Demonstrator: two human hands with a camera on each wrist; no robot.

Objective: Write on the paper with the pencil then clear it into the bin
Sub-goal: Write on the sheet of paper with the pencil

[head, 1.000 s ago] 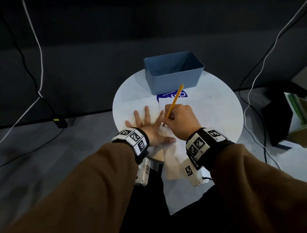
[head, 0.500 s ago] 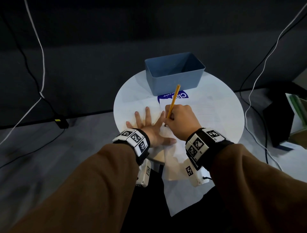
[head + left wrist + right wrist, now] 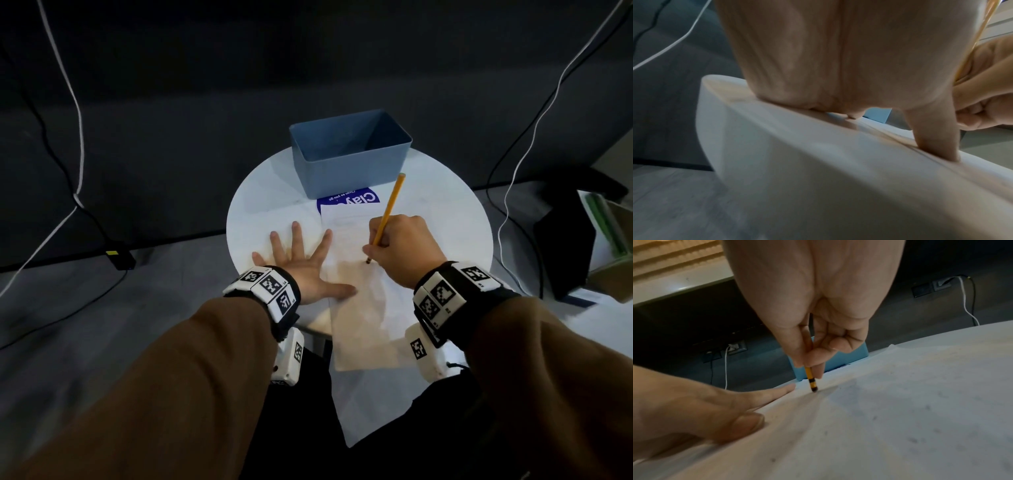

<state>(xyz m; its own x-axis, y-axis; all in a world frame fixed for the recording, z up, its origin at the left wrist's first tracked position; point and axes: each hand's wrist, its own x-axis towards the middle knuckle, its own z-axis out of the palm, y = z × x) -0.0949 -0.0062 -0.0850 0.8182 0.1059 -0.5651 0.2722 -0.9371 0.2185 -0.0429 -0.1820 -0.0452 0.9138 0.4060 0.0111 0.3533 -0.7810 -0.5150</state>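
Note:
A white sheet of paper [image 3: 356,301] lies on the round white table [image 3: 455,219] and hangs over its near edge. My left hand [image 3: 301,260] lies flat with fingers spread, its thumb pressing the paper's left edge. My right hand [image 3: 397,243] grips a yellow pencil [image 3: 390,205] whose dark tip touches the paper [image 3: 900,402]. In the right wrist view the pencil [image 3: 811,379] stands nearly upright between thumb and fingers. The blue bin [image 3: 349,154] stands open at the table's far side, with nothing visible inside.
A blue and white printed card [image 3: 352,200] lies partly under the paper's far end, against the bin. White and black cables [image 3: 78,144] hang at both sides. A dark box with papers [image 3: 582,246] sits on the floor at the right.
My right hand has slid to the right across the paper with the pencil, away from the left hand. The left hand stays flat in place.

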